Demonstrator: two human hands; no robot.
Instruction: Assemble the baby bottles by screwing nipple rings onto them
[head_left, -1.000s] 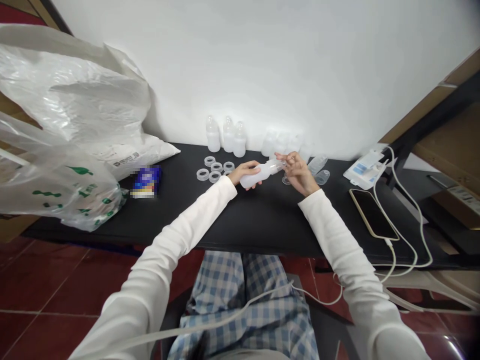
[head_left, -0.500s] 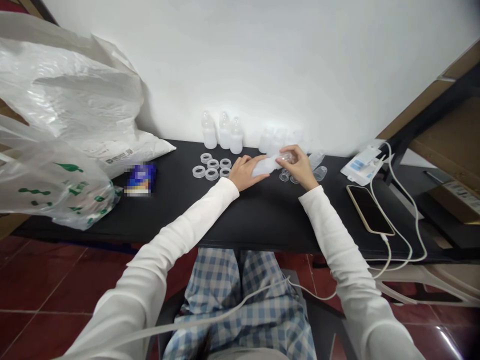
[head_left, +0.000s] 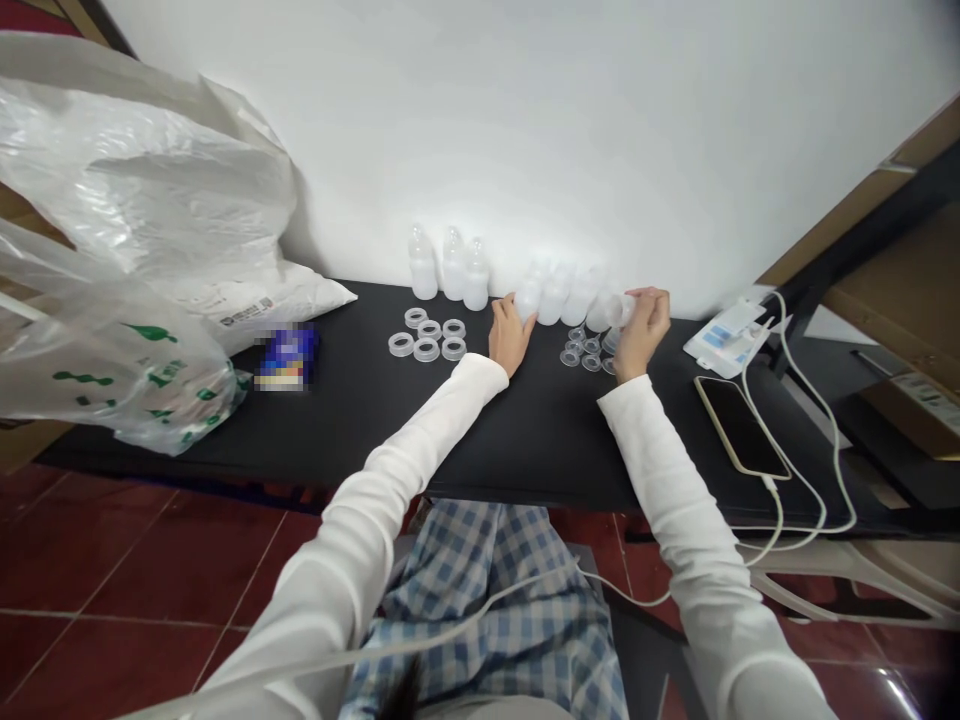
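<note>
My left hand (head_left: 511, 335) has its fingers around the lower part of a white bottle (head_left: 528, 297), which stands upright at the left end of a row of uncapped bottles (head_left: 553, 300). My right hand (head_left: 643, 330) is closed on a clear cap (head_left: 618, 310) at the row's right end; its fingers partly hide it. Small clear nipple-like pieces (head_left: 591, 346) lie just left of my right hand. Several clear rings (head_left: 426, 349) lie left of my left hand. Behind them stand three bottles with clear domed tops (head_left: 423, 265).
Large plastic bags (head_left: 165, 200) and a blurred blue packet (head_left: 288, 357) occupy the left side of the black table (head_left: 375, 430). On the right are a phone (head_left: 741, 427) with a white cable, and a white-and-blue package (head_left: 724, 335). A white wall rises behind.
The tilted bottle held between both hands now stands upright in the row beside my left hand. My right hand has moved right, away from it, to the clear caps.
</note>
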